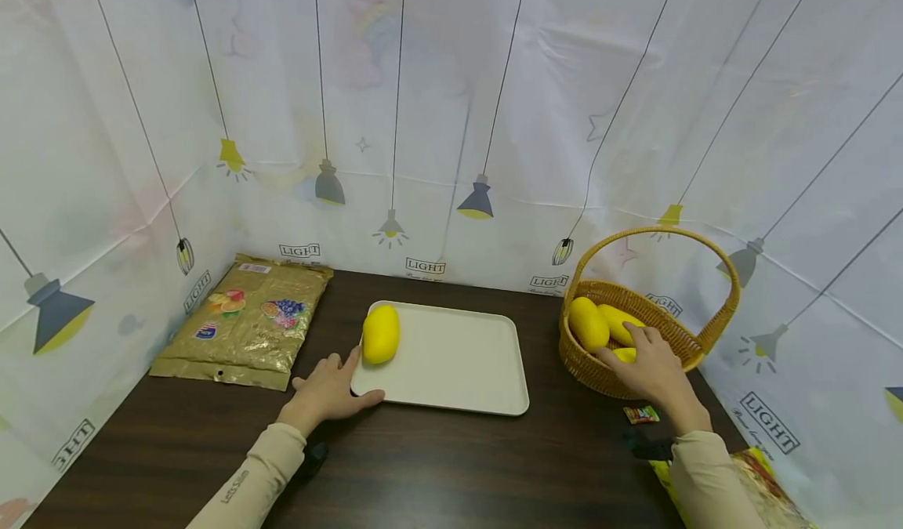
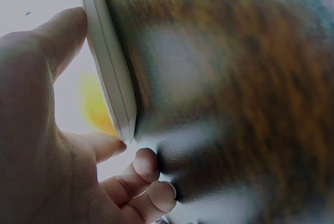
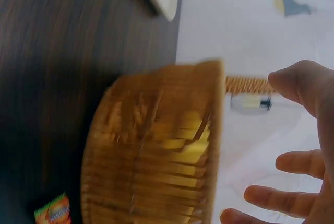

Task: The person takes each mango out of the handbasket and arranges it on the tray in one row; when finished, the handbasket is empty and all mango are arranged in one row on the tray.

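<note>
A yellow mango (image 1: 381,335) lies at the left end of a cream tray (image 1: 451,364). My left hand (image 1: 328,392) touches the tray's near left corner, its thumb along the front rim and its index finger at the left side; the other fingers bend loosely against the dark table. On the right, my right hand (image 1: 654,368) hovers over a wicker basket (image 1: 600,376) with spread fingers and nothing held. Several yellow fruits, among them a mango (image 1: 589,324), sit in the basket. The right hand partly hides one yellow fruit (image 1: 625,354) beneath it.
A gold snack bag (image 1: 247,325) lies flat at the left. A small wrapped candy (image 1: 641,414) rests in front of the basket, and a yellow packet (image 1: 765,474) is partly under the right sleeve. The basket's tall handle (image 1: 656,231) arches up. Patterned curtains (image 1: 451,121) enclose the table.
</note>
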